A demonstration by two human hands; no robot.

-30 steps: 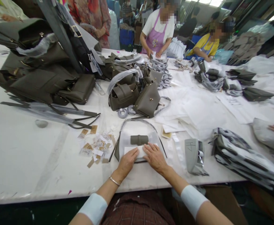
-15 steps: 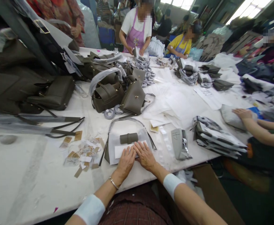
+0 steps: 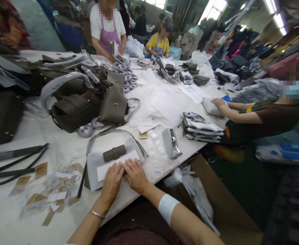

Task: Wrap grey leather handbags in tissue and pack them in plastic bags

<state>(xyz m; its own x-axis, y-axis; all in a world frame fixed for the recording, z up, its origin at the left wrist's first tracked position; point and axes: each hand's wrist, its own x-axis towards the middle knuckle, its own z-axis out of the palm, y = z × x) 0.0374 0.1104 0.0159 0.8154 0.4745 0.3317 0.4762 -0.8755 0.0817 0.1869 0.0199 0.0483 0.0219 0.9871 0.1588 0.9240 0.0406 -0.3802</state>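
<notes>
Right before me on the table lies a handbag, its front covered by a pale translucent sheet. A dark olive strap-like piece shows on top of the sheet, and below it runs a folded white paper strip. My left hand lies on the strip's lower edge, fingers stretched out. Beside it, nearly touching, my right hand rests the same way, with its fingers extended over the strip's right part. Neither hand is wrapped round anything. The bag's near edge is partly hidden under my hands.
A grey tape dispenser stands right of the bag; beyond it is a stack of wrapped bags. Paper tags lie scattered at left. Olive handbags crowd behind. A co-worker's hand presses a wrapped packet. An open carton sits below the table edge.
The camera has turned to the right, so the scene sits further left. Both hands stay on the white strip with fingers extended; the bag stays in place under them.
</notes>
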